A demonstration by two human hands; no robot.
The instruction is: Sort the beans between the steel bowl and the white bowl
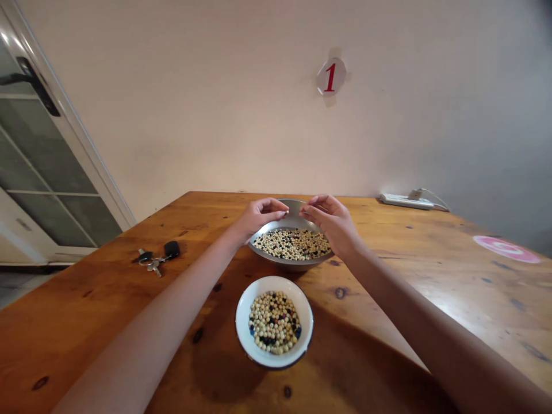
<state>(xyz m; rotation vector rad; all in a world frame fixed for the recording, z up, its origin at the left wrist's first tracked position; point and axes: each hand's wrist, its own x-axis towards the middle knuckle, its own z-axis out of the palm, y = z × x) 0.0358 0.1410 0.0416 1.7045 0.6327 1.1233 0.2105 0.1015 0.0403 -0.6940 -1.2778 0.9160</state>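
A wide metal bowl [293,265] holds many cream and dark beads [291,244]. Over its left rim my left hand [263,217] pinches a tiny pale bead [286,213] between thumb and fingertips. My right hand [330,217] hangs above the bowl's right side, fingers pinched together; whatever they hold, if anything, is too small to name. The two hands are apart, fingertips facing each other. Nearer to me stands a white bowl [242,322] with a dark rim, also holding cream, black and a few coloured beads [275,322].
The wooden table [379,322] reaches back to the wall. Keys [153,261] with a black fob lie at the left. At the back right is a white power strip [405,200] with a plug. A pink round sticker [505,248] lies at the right.
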